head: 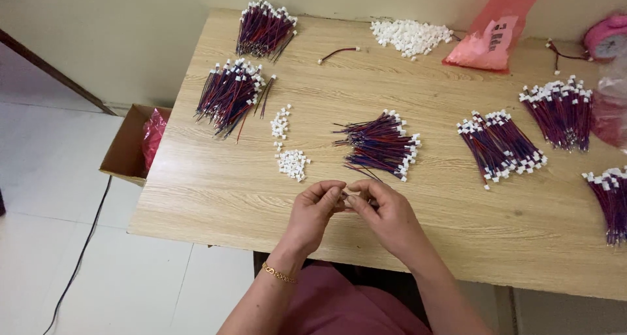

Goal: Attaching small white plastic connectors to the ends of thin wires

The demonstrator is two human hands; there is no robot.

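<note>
Fingers (339,194) pinch one wire (369,174) | six wire bundles | three connector heaps

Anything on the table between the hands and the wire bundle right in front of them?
Nothing visible. The left hand and right hand meet fingertip to fingertip at the near edge of the table, pinching something too small to identify. Bare wood lies between them and the wire bundle. The small pile of white connectors sits off to the left.

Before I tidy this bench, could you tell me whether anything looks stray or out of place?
One wire lead lies alone near the table's far edge, apart from the sorted wire bundles. A few white connectors trail loose above their small pile. Nothing looks damaged.
</note>
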